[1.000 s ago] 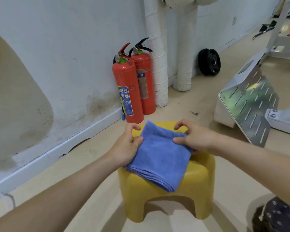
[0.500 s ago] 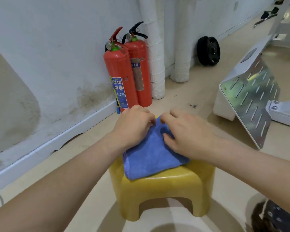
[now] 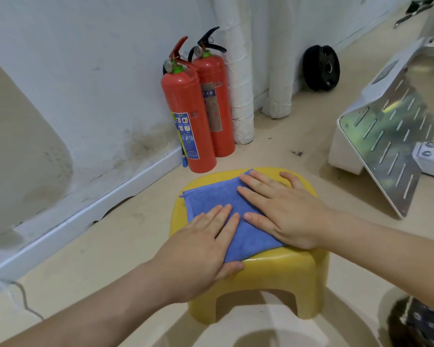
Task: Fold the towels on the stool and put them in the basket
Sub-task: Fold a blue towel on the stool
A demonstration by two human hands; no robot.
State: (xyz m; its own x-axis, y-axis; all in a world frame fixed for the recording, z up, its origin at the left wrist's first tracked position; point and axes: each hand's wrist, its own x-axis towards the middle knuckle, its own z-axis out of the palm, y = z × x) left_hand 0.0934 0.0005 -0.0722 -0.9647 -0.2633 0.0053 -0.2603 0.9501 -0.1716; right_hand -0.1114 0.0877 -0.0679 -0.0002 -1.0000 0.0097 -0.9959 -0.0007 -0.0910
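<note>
Both grips released: left hand (image 3: 201, 246) and right hand (image 3: 283, 209) press flat on folded towel (image 3: 211, 199) atop stool (image 3: 273, 276).

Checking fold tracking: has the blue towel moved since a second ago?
Yes. The blue towel hung over the front edge of the yellow stool; now it lies flat on the seat, farther back, under the left hand and right hand.

Two red fire extinguishers (image 3: 189, 121) stand against a stained white wall (image 3: 85, 71) on beige floor (image 3: 135, 236).
</note>
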